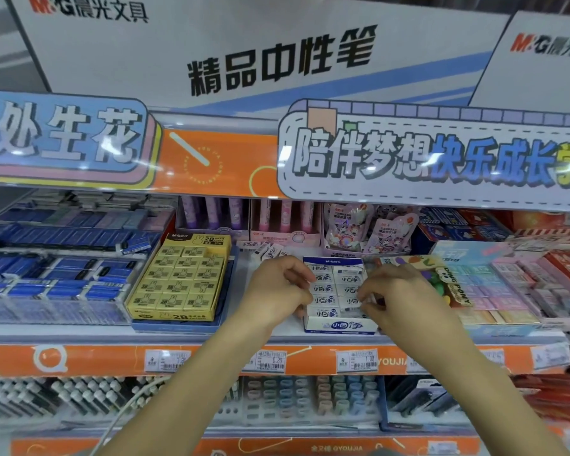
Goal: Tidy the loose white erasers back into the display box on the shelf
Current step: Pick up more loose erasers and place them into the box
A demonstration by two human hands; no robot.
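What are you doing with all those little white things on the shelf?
A person is tidying white erasers into their display box. The left hand rests at the box's left side and the right hand is at its right side, fingers on the packed rows. A few loose erasers lie on the shelf behind the box, beside the yellow eraser box.

Shelf (277, 337) carries display box (339, 325), yellow box (178, 284), loose erasers (267, 250).
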